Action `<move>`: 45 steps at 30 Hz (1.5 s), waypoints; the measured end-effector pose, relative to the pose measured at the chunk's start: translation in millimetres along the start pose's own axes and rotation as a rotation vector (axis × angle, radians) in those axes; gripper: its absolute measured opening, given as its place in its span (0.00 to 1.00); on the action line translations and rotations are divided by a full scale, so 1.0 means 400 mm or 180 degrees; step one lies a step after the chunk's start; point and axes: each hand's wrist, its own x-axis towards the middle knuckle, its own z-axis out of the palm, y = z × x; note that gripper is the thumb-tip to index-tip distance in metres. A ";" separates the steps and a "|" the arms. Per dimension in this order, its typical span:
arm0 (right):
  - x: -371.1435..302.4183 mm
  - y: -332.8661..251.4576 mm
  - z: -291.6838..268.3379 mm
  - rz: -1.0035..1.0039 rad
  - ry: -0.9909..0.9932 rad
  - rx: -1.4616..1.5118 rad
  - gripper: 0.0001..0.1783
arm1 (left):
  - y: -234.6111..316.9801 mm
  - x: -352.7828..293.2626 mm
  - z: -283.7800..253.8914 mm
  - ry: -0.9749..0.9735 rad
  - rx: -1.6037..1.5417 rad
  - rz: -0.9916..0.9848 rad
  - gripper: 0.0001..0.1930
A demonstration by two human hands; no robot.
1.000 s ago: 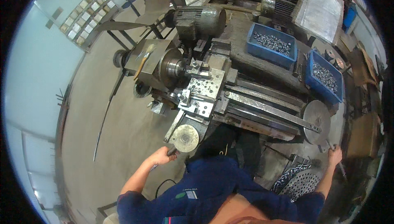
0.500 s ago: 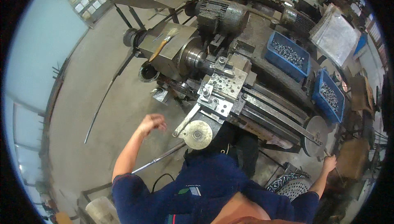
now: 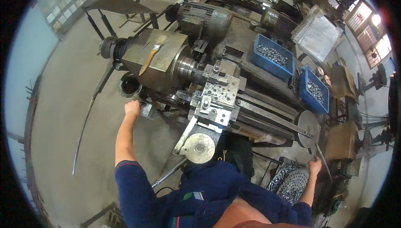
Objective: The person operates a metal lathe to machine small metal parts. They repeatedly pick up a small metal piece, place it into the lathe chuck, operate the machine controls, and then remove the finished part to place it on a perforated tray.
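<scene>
My left hand is closed, knuckles up, at a small metal block below the lathe's headstock; whatever its fingers grip is hidden. At the right end of the lathe bed, my right hand closes round a thin handle at the lower edge of a round metal disc. Between my arms sits the carriage with its drilled tool block. A pale round handwheel and a flat lever are at its near side. The chuck faces the tool block.
A wooden-handled brush lies on the headstock. Two blue bins of small metal parts stand behind the bed. Near my right forearm is a perforated metal pan beside more metal pieces. A long rod slants down at the left.
My left hand has moved forward and left from open air to the block below the headstock. My right hand stays at the disc's handle while the whole view has shifted.
</scene>
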 end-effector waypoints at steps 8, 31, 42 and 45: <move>-0.066 -0.166 -0.019 0.0040 -0.0385 0.0093 0.21 | 0.151 -0.035 0.093 0.0633 -0.2097 -0.1524 0.18; -0.156 -1.663 -0.082 -0.4440 -0.1452 0.0565 0.17 | -0.426 -0.327 -0.404 0.1741 -0.0788 -0.0810 0.19; -0.181 -1.693 -0.086 -0.4076 -0.1507 0.0420 0.16 | -0.187 -0.549 -0.260 0.1135 -0.1077 -0.2377 0.30; -0.159 -1.678 -0.086 -0.4002 -0.1440 0.0410 0.16 | -0.138 -0.554 -0.334 0.1001 -0.1092 -0.1995 0.26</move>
